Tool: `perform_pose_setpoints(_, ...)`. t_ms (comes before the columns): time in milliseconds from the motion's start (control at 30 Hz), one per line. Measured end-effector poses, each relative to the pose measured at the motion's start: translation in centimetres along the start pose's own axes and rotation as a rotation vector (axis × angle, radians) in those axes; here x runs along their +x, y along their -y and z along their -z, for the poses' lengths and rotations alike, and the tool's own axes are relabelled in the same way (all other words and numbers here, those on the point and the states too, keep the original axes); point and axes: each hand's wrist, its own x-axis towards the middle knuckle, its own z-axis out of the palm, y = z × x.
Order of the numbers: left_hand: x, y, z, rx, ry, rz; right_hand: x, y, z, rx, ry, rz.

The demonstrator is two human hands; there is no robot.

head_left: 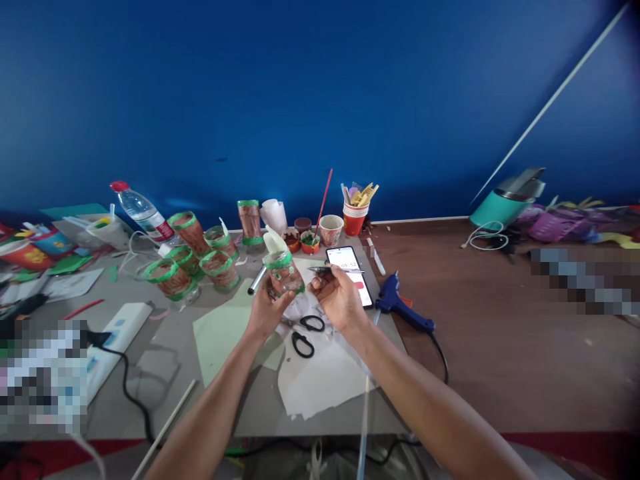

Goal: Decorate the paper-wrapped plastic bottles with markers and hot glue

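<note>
My left hand (270,303) is closed round a small cup (286,275) painted brown with green rims, a pale green strip standing up from it. Just to its right, my right hand (340,297) pinches a slim dark pen (323,269), whose tip points left toward the cup. The pen's exact kind is hard to make out. Below both hands lie black-handled scissors (303,345) on a white paper sheet (325,383). A phone (367,293) with a lit timer screen lies behind my right hand.
Several brown-and-green cups (173,279) stand at the left, near a tilted water bottle (145,213). A blue glue gun (403,303) with a cord lies right of the phone. Paint cups (310,245), one with a red stick, stand behind. A power strip (120,343) is at left.
</note>
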Motion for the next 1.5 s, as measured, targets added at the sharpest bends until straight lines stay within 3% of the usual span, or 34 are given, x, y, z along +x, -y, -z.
perform_pose_setpoints(433, 0.0, 0.4, 0.0, -0.026, 0.032, 0.011, -0.1, 0.1, 0.0, -0.013, 0.025, -0.05)
perform_pose_setpoints(633, 0.1, 0.3, 0.0, -0.054, 0.041, 0.017, 0.0, 0.0, 0.1, -0.099, 0.089, 0.035)
perform_pose_setpoints(833, 0.1, -0.4, 0.0, 0.069, -0.058, 0.049, -1.6, -1.1, 0.1, -0.533, 0.292, 0.313)
perform_pose_setpoints(1067, 0.2, -0.8, -0.1, 0.125, -0.101, 0.077, -3.4, -1.7, 0.5, -1.392, 0.772, 0.886)
perform_pose_setpoints(1133, 0.2, -0.9, -0.1, 0.1, -0.085, 0.066, -3.2, -1.6, 0.7, -1.483, 0.815, 1.002)
perform_pose_setpoints(1200, 0.2, -1.0, 0.0, 0.095, -0.095, 0.065, -3.0, -1.5, 0.9, -1.487, 0.768, 1.063)
perform_pose_setpoints(1333, 0.1, -0.9, 0.0, 0.109, -0.102, 0.064, -3.1, -1.2, 0.8, -1.399, 0.672, 0.975)
perform_pose_setpoints(1500, 0.3, -0.6, 0.1, 0.012, -0.073, 0.048, -3.4, -1.6, 0.6, -1.403, 0.814, 0.845)
